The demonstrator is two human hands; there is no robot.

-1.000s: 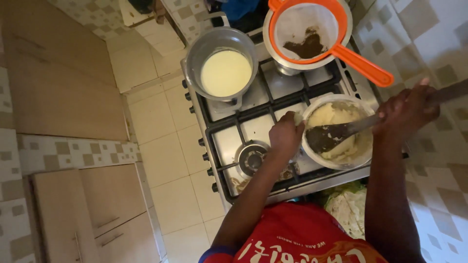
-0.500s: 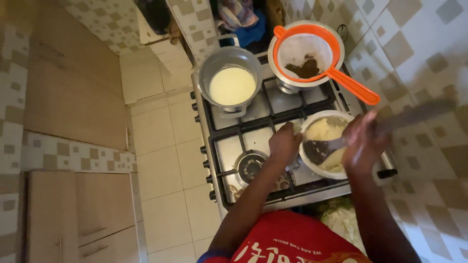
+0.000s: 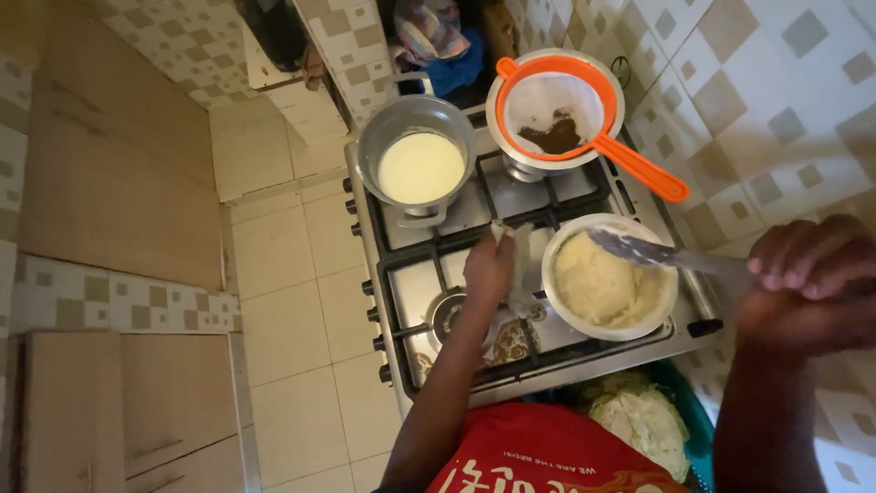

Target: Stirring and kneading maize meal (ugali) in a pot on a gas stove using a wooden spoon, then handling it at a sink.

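Overhead, right hand (image 3: 808, 283) gripping paddle (image 3: 657, 254).

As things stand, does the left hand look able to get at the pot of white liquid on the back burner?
Probably yes. The left hand grips a cloth beside the pot of pale mash; the pot of white liquid sits just beyond with only bare stove grate between them.

Home kitchen (gas stove (image 3: 511, 301), pots)
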